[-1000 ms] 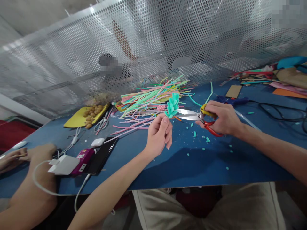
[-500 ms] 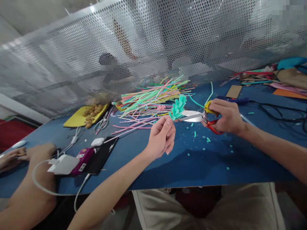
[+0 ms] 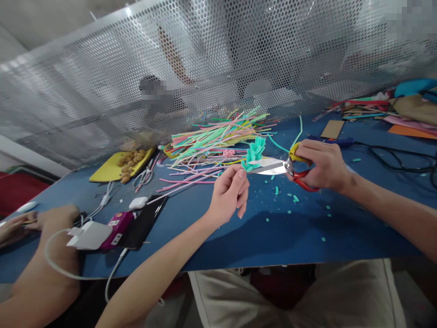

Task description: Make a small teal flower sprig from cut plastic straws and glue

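Observation:
Pinched in the fingers of my left hand is a turquoise fuzzy leafy sprig, made of many short tufts. My right hand grips scissors with one yellow and one red handle. Their blades are parted and reach left into the lower part of the sprig, just above my left fingertips. Small turquoise clippings lie scattered on the blue table under the scissors.
Behind the sprig lies a heap of pastel pipe cleaners. To the left are a yellow tray with brown balls, a phone, a white charger and another person's arm. A black cable lies right. Perforated metal stands behind.
The scissor blades have shifted slightly left, and the upper blade now crosses in front of the sprig's tufts. My left hand has hardly moved.

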Motion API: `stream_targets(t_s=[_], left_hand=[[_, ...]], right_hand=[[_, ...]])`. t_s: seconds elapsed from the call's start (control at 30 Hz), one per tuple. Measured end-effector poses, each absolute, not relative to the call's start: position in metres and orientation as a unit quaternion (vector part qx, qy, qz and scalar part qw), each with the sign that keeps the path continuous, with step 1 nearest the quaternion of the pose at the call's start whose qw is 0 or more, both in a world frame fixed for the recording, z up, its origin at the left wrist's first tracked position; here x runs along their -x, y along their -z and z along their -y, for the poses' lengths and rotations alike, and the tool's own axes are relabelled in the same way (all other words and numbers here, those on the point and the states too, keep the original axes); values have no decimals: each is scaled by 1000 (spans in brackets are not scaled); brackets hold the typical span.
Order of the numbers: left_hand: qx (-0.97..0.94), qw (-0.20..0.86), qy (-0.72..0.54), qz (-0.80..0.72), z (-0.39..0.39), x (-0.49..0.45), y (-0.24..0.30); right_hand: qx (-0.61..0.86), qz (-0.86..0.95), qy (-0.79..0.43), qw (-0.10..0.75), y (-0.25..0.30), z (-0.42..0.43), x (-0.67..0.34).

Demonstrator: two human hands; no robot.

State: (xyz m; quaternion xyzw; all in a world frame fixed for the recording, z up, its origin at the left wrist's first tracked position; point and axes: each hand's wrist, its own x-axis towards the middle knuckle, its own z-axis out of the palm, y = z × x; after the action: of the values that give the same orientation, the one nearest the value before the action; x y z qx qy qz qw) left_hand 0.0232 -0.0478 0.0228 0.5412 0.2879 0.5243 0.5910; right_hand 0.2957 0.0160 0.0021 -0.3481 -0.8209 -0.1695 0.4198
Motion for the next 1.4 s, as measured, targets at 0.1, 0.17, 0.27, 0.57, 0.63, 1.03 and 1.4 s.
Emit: stream_targets(t_s=[0.1, 0.17, 0.27, 0.57, 0.63, 1.03, 1.4], left_hand=[[-546, 585, -527, -287, 47, -23, -21], [-549, 580, -529, -287, 47, -23, -20], [-561, 569, -529, -286, 46, -22, -19], [-567, 562, -529, -286, 49, -22, -18], [-561, 568, -531, -285, 50, -23, -19], [-579, 607, -475, -267, 44, -18, -17], [-526, 597, -498, -346, 43, -21, -24]], right_hand=[[335, 831, 149, 418, -4, -14, -294], [320, 839, 128, 421, -5, -13, -292], [308, 844, 108, 426, -6, -13, -291], [333, 844, 87, 411, -6, -11, -290], [329, 847, 87, 409, -7, -11, -291], [302, 864, 116, 387, -11, -14, -297], [330, 834, 52, 439, -9, -17, -293]])
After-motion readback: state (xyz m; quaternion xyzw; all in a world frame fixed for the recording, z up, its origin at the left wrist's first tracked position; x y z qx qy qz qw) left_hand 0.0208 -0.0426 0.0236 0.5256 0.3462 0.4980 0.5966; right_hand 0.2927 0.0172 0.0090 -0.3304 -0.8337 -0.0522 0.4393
